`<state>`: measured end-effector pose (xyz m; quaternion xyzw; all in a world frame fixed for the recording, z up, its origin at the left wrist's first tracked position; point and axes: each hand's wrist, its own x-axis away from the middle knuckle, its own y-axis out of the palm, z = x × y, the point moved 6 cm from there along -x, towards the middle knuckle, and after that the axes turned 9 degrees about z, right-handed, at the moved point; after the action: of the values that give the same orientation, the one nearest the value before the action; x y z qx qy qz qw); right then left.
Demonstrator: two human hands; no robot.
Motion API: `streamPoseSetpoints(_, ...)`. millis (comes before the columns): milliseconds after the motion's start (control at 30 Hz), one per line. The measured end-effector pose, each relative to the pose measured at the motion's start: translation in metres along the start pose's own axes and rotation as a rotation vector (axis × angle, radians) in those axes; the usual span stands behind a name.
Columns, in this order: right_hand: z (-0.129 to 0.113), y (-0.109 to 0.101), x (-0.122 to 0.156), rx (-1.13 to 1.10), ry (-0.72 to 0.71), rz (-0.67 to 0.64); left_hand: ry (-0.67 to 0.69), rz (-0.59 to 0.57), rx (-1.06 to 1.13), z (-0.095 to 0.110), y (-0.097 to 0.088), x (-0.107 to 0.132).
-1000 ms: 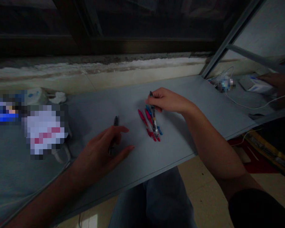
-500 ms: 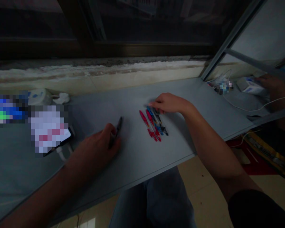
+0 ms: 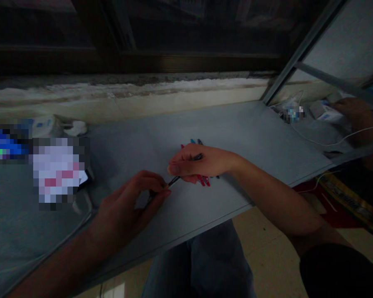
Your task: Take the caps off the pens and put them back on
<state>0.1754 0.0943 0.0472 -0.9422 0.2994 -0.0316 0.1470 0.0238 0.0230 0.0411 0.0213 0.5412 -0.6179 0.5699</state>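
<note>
A slim black pen (image 3: 175, 180) lies slantwise between my two hands. My left hand (image 3: 136, 194) pinches its lower end between thumb and fingers. Around its upper part my right hand (image 3: 195, 161) is closed, and a dark tip pokes out above the thumb. Under and behind my right hand several pens lie side by side on the grey desk (image 3: 161, 132). Red pens (image 3: 203, 180), a blue end (image 3: 192, 141) and a black end (image 3: 200, 141) show past the hand; the rest of them is covered.
On the left are a blurred-out device (image 3: 54, 169), a white roll (image 3: 45, 125) and a cable. At the right, beyond a metal frame (image 3: 298, 66), another person's hand (image 3: 349, 108) is near a small box (image 3: 325, 111). The desk's front edge runs above my knees.
My right hand has come left and toward me from the far ends of the pens and now grips the black pen. My left hand has shifted slightly right with that pen, which has tilted.
</note>
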Motion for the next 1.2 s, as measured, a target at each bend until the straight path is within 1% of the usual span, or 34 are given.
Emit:
streamPoseSetpoints(67, 0.002, 0.003, -0.002, -0.023, 0.015, 0.096, 0.003, 0.001, -0.010, 0.000, 0.000, 0.001)
streamPoseSetpoints(133, 0.007, -0.001, -0.002, -0.020, 0.061, 0.222, -0.055, 0.002, -0.024, -0.005, -0.001, 0.000)
streamPoseSetpoints(200, 0.010, -0.006, -0.002, -0.023, 0.097, 0.332, -0.109, -0.053, -0.058, -0.013, 0.001, -0.001)
streamPoseSetpoints(267, 0.011, -0.010, -0.003, -0.037, 0.104, 0.373, -0.151, -0.120, -0.080, -0.020, 0.004, -0.002)
streamPoseSetpoints(367, 0.009, -0.010, -0.004, -0.068, 0.068, 0.337, -0.195, -0.168, -0.067, -0.026, 0.006, -0.002)
streamPoseSetpoints(467, 0.005, -0.011, -0.003, -0.057, 0.000, 0.292, -0.229, -0.238, 0.035, -0.026, 0.010, -0.001)
streamPoseSetpoints(533, 0.000, -0.011, 0.000, -0.015, -0.070, 0.237, -0.270, -0.320, 0.142, -0.025, 0.015, 0.000)
streamPoseSetpoints(600, -0.005, -0.011, 0.002, 0.034, -0.134, 0.149, -0.323, -0.398, 0.241, -0.024, 0.020, 0.002)
streamPoseSetpoints(667, -0.007, -0.012, 0.003, 0.079, -0.178, 0.081, -0.374, -0.448, 0.295, -0.023, 0.024, 0.003)
streamPoseSetpoints(733, -0.008, -0.019, 0.004, 0.100, -0.210, 0.087, -0.403, -0.446, 0.294, -0.025, 0.024, 0.002)
streamPoseSetpoints(800, -0.007, -0.029, 0.003, 0.083, -0.218, 0.146, -0.408, -0.427, 0.259, -0.027, 0.024, 0.002)
streamPoseSetpoints(867, 0.000, -0.036, 0.003, 0.065, -0.147, 0.187, -0.399, -0.395, 0.206, -0.030, 0.023, 0.001)
streamPoseSetpoints(967, 0.014, -0.043, 0.004, 0.118, 0.022, 0.233, -0.403, -0.336, 0.124, -0.035, 0.021, 0.001)
streamPoseSetpoints(1000, 0.016, -0.044, 0.004, 0.141, 0.038, 0.249, -0.414, -0.320, 0.101, -0.037, 0.020, 0.000)
streamPoseSetpoints(1033, 0.016, -0.046, 0.004, 0.152, 0.018, 0.266, -0.428, -0.307, 0.082, -0.038, 0.019, 0.000)
streamPoseSetpoints(1133, 0.012, -0.051, 0.003, 0.146, -0.107, 0.342, -0.475, -0.281, 0.035, -0.041, 0.018, -0.002)
streamPoseSetpoints(1167, 0.013, -0.053, 0.002, 0.145, -0.113, 0.367, -0.485, -0.274, 0.026, -0.042, 0.017, -0.003)
streamPoseSetpoints(1200, 0.016, -0.054, 0.002, 0.152, -0.085, 0.379, -0.490, -0.270, 0.020, -0.042, 0.017, -0.003)
